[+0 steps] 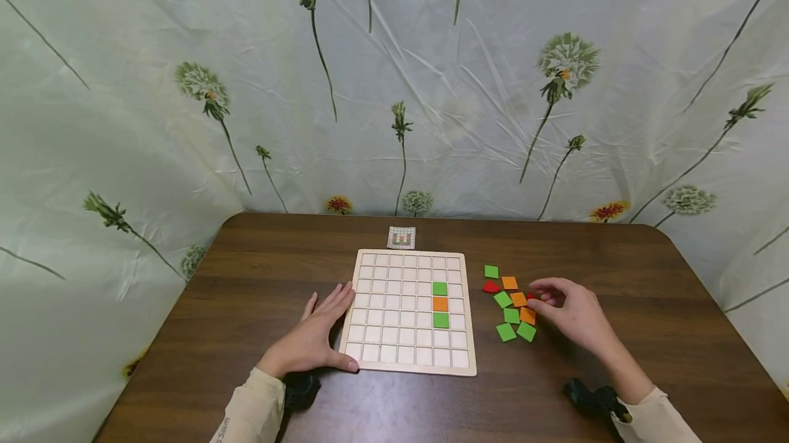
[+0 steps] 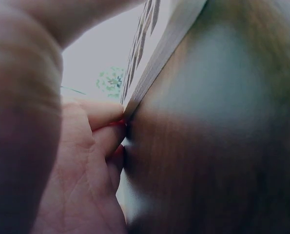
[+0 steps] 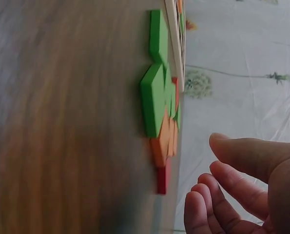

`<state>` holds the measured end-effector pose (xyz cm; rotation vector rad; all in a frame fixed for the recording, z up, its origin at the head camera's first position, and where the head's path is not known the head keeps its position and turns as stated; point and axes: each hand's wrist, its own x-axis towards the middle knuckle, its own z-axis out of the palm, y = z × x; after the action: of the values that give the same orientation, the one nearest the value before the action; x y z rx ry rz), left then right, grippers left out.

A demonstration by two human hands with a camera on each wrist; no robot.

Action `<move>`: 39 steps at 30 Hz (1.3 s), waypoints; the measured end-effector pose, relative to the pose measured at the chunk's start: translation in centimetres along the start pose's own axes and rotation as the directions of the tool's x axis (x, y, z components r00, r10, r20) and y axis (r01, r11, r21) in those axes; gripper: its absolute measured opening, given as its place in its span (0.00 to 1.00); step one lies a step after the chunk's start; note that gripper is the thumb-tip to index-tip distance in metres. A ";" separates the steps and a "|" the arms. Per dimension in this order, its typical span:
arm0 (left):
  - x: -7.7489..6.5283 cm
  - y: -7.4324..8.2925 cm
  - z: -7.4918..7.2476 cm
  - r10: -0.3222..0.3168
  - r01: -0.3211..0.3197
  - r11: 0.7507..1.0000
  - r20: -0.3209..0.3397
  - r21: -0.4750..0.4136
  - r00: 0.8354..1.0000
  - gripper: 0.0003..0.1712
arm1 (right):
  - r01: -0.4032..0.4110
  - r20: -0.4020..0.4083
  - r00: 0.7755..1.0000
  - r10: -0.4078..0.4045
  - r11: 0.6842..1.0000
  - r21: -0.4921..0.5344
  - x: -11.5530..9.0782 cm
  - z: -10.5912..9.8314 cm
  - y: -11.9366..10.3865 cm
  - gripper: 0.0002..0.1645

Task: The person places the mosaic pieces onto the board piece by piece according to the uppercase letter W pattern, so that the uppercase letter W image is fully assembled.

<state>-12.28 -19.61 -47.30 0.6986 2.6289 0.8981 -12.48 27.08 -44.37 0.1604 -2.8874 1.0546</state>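
Note:
A pale square grid board (image 1: pixel 390 320) lies on the table. Two green tiles (image 1: pixel 440 289) and one orange tile (image 1: pixel 440 304) sit in one column on its right side. My left hand (image 1: pixel 317 335) rests against the board's left edge, fingers extended, thumb by the near corner. In the left wrist view, its fingertips touch the board's side (image 2: pixel 157 66). Over the right end of a loose tile pile, my right hand (image 1: pixel 574 311) hovers with thumb and fingers apart. A red tile (image 3: pixel 163 180) lies on the table near those fingers, and nothing shows between them.
The pile right of the board holds several green tiles (image 1: pixel 506 332), several orange tiles (image 1: pixel 509 283) and another red tile (image 1: pixel 491 286). A small printed pattern card (image 1: pixel 402 237) lies beyond the board. Behind the brown table (image 1: pixel 277 251) hangs a dandelion-print curtain (image 1: pixel 462 155).

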 end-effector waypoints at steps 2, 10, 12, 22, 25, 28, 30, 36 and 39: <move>0.0 0.0 0.0 0.002 -0.002 1.000 0.000 0.000 1.000 0.75 | -0.018 0.015 1.000 0.018 1.000 0.001 0.1 -0.1 0.3 0.18; 0.0 0.0 0.0 -0.001 0.001 1.000 0.002 -0.003 1.000 0.75 | -0.088 0.076 0.993 0.090 0.996 -0.023 0.2 -0.1 1.0 0.19; 0.0 0.0 0.0 0.001 -0.001 1.000 0.001 -0.004 1.000 0.75 | -0.093 0.096 0.991 0.096 0.995 -0.032 0.3 0.0 1.0 0.20; -0.1 -0.2 0.0 -0.006 0.006 1.000 0.003 0.015 1.000 0.76 | -0.027 0.104 0.994 0.037 0.995 -0.095 0.8 0.3 1.0 0.18; 0.0 -0.1 0.0 -0.003 0.003 1.000 0.003 0.011 1.000 0.75 | -0.013 0.109 0.994 0.025 0.994 -0.104 0.9 0.2 1.0 0.16; 0.0 -0.1 0.0 0.004 -0.004 1.000 0.003 0.002 1.000 0.75 | 0.003 0.113 0.994 0.009 0.994 -0.108 0.9 0.2 1.0 0.15; 0.0 -0.1 0.0 0.002 -0.002 1.000 0.003 0.000 1.000 0.75 | 0.017 0.114 0.994 -0.004 0.993 -0.114 0.9 0.1 1.0 0.14; 0.0 -0.1 0.0 -0.005 0.005 1.000 0.005 0.014 1.000 0.75 | 0.034 0.115 0.993 -0.019 0.991 -0.128 0.8 0.1 1.1 0.15; 0.0 -0.1 0.0 -0.001 0.001 1.000 0.001 0.014 1.000 0.75 | 0.025 0.116 0.993 -0.011 0.992 -0.124 0.7 0.0 1.0 0.17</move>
<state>-12.35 -19.68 -47.39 0.7009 2.6371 0.8793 -13.34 27.78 -44.98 0.2475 -3.0376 0.8855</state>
